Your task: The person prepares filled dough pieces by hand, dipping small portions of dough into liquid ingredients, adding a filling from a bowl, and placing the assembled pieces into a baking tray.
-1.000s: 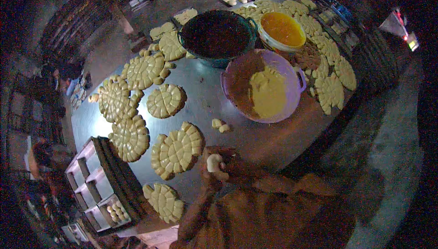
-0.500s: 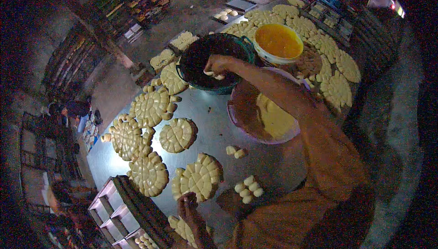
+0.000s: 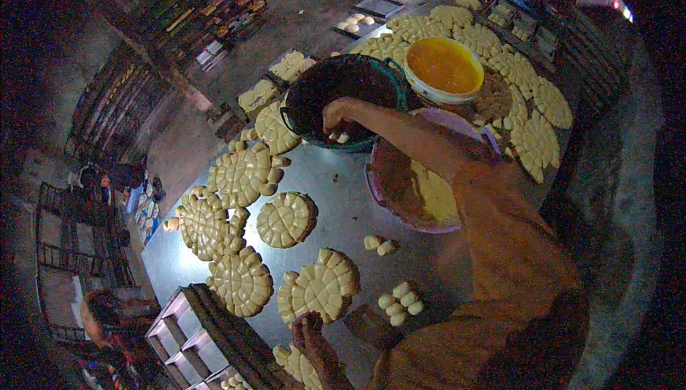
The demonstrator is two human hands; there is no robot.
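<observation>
Right hand (image 3: pixel 336 117) extended across table into dark bowl (image 3: pixel 346 97), fingertips pinching pale dough piece (image 3: pixel 343 137) at near rim. Left hand (image 3: pixel 309 329) low, loosely curled beside dough round (image 3: pixel 319 288), holding nothing visible.

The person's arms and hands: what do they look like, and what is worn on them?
Both hands, the right hand and the left hand, are bare, without gloves. The right forearm is bare too. An orange-brown garment covers the upper arm and shoulder. No rings or watch can be made out.
</observation>
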